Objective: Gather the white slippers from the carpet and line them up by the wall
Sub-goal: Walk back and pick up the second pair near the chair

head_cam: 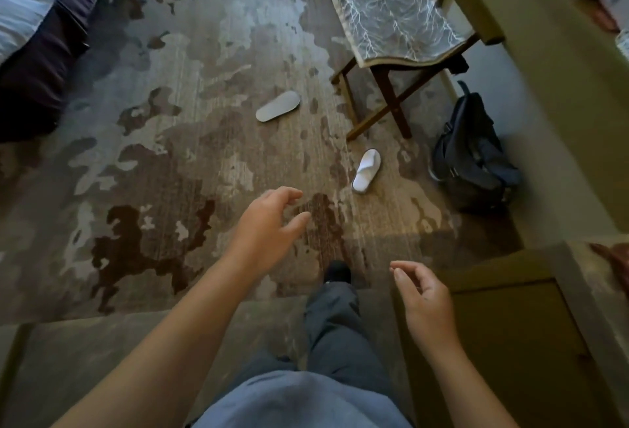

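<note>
Head view: both hands are empty, the left hand (272,220) spread and reaching toward 1 o'clock, the right hand (423,298) loosely curled at 4 o'clock. 2 white slippers lie on the carpet (170,155), well apart: the upright slipper (367,170) nearest, the overturned slipper (278,106) at 12 o'clock. Gathering looks not yet begun; next, stoop and grasp the upright one.

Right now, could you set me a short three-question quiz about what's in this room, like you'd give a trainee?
1. True or false: both slippers lie the same way up.
2. How many slippers are on the carpet?
3. Which is nearer the backpack: A, the upright slipper, or B, the upside-down slipper?

Key
1. False: one shows its sole, the other its strap.
2. Two.
3. A.

Neither the left hand nor the right hand holds anything.
</note>
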